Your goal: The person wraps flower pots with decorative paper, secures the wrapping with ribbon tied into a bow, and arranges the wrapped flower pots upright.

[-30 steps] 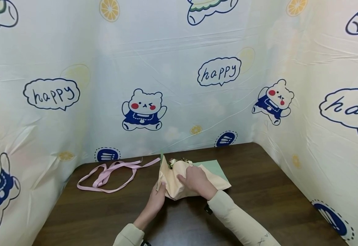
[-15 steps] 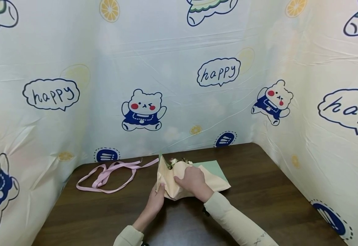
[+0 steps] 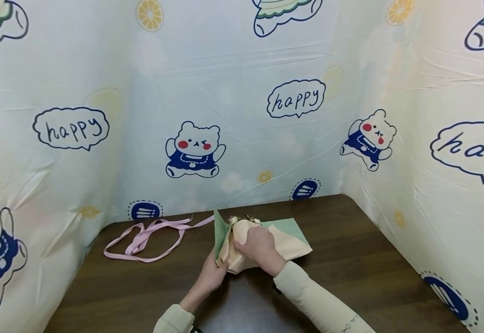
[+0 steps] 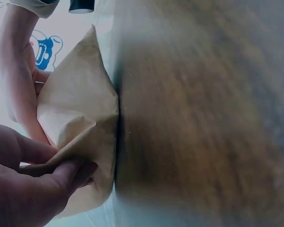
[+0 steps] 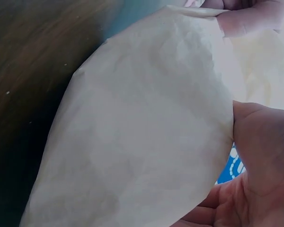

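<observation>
Cream wrapping paper (image 3: 288, 244) with a green side lies folded round a small bunch of flowers (image 3: 257, 221), whose pale heads peek out at the far edge. My left hand (image 3: 213, 274) pinches the paper's left part, where a green flap (image 3: 220, 231) stands up. In the left wrist view, the thumb and fingers of that hand (image 4: 26, 182) squeeze a fold of the paper (image 4: 78, 104). My right hand (image 3: 259, 245) holds the rolled middle of the wrap from above. The right wrist view shows its thumb (image 5: 255, 127) against the paper (image 5: 142, 118); some fingertips are hidden behind it.
A loosely looped pink ribbon (image 3: 142, 238) lies at the back left of the dark wooden table (image 3: 370, 277), one end reaching the paper. A green corner of paper (image 3: 289, 226) spreads flat at right. A printed curtain (image 3: 242, 101) hangs behind and along both sides.
The left flap has turned so that more of its green side shows. My left hand has shifted slightly right with the fold. The right hand has slid a little left, still holding the wrap.
</observation>
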Action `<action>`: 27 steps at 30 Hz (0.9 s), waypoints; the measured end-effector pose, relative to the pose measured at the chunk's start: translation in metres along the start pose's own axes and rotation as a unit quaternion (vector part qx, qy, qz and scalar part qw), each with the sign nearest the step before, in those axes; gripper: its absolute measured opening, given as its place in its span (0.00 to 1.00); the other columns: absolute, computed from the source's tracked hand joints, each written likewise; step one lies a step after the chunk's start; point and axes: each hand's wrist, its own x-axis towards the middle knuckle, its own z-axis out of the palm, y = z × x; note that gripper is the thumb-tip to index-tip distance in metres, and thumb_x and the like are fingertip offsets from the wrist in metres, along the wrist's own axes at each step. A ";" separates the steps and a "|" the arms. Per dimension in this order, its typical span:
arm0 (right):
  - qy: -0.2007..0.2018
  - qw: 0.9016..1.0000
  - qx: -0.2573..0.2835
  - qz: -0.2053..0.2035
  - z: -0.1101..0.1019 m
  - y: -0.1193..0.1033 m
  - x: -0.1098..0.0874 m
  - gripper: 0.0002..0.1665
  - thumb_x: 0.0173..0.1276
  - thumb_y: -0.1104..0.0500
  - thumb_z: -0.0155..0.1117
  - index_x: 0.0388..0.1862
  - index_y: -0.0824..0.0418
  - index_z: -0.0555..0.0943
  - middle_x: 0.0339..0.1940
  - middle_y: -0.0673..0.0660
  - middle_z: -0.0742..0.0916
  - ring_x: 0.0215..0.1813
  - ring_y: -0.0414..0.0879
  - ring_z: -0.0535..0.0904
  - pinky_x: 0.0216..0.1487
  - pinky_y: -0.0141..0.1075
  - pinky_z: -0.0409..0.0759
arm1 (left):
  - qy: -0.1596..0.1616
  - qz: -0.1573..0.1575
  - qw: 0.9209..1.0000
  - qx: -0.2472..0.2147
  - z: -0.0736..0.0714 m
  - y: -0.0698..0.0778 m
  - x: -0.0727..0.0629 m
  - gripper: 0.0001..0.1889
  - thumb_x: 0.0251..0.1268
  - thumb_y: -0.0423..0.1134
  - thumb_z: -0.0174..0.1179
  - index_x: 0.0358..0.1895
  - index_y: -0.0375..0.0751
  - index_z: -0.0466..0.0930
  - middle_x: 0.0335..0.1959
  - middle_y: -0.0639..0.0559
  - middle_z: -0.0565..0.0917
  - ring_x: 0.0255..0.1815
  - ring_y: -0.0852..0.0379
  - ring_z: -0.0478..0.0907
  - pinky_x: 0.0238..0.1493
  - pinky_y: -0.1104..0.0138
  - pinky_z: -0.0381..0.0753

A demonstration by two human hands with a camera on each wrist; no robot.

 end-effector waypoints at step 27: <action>0.022 0.999 -0.026 0.003 0.002 -0.010 -0.006 0.34 0.62 0.30 0.66 0.23 0.60 0.82 0.22 0.57 0.83 0.27 0.50 0.82 0.24 0.41 0.80 | -0.001 -0.009 0.998 -0.062 -0.006 0.020 0.002 0.28 0.86 0.38 0.36 0.81 0.32 0.47 0.80 0.34 0.57 0.80 0.39 0.53 0.76 0.42 0.51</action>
